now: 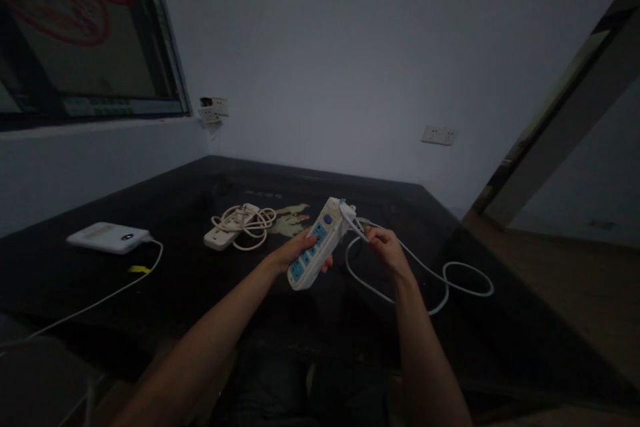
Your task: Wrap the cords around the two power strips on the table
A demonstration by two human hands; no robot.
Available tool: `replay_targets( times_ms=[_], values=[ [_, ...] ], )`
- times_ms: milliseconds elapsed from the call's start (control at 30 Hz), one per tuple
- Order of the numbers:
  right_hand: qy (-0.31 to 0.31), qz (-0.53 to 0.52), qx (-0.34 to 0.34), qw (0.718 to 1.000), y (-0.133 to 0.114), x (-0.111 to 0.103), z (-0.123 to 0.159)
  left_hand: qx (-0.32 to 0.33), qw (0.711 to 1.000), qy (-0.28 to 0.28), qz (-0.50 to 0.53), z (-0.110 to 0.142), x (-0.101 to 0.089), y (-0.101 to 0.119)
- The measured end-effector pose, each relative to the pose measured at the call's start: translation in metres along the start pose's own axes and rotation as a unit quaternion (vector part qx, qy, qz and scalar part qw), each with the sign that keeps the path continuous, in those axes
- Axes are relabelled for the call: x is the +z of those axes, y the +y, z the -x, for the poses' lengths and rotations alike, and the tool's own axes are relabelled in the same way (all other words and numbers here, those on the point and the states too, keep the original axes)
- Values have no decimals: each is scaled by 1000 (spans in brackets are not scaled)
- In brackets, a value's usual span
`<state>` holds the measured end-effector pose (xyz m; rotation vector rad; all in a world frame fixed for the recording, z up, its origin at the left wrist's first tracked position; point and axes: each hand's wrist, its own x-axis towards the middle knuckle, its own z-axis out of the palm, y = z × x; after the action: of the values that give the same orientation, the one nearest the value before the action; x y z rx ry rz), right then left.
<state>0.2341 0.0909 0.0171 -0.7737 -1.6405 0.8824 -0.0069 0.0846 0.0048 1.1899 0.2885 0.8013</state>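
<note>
My left hand (pixel 295 252) grips a white power strip (pixel 316 245) with blue sockets, holding it tilted above the dark table (pixel 200 280). My right hand (pixel 386 248) is closed on the strip's white cable (pixel 440 280) close to where it leaves the strip's far end. The remaining cable trails in loops over the table to the right.
A second white power strip with its coiled cord (pixel 239 225) lies further back on the table. A flat white device (pixel 109 237) with a cable lies at the left. Wall sockets (pixel 439 135) sit on the back wall. A window is at the upper left.
</note>
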Motion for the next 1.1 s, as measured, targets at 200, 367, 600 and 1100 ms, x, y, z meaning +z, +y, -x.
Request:
replay_targets(
  times_ms=[200, 367, 600, 1100],
  values=[
    [8, 7, 1, 1000, -4, 3, 0, 30, 999, 27, 16, -4, 1, -1],
    [-15, 34, 25, 999, -10, 6, 0, 40, 998, 46, 5, -5, 3, 2],
    [-52, 56, 42, 996, -15, 10, 1, 64, 993, 81, -54, -7, 4, 6],
    [-89, 57, 55, 993, -11, 0, -1, -20, 998, -65, -15, 1, 14, 8]
  ],
)
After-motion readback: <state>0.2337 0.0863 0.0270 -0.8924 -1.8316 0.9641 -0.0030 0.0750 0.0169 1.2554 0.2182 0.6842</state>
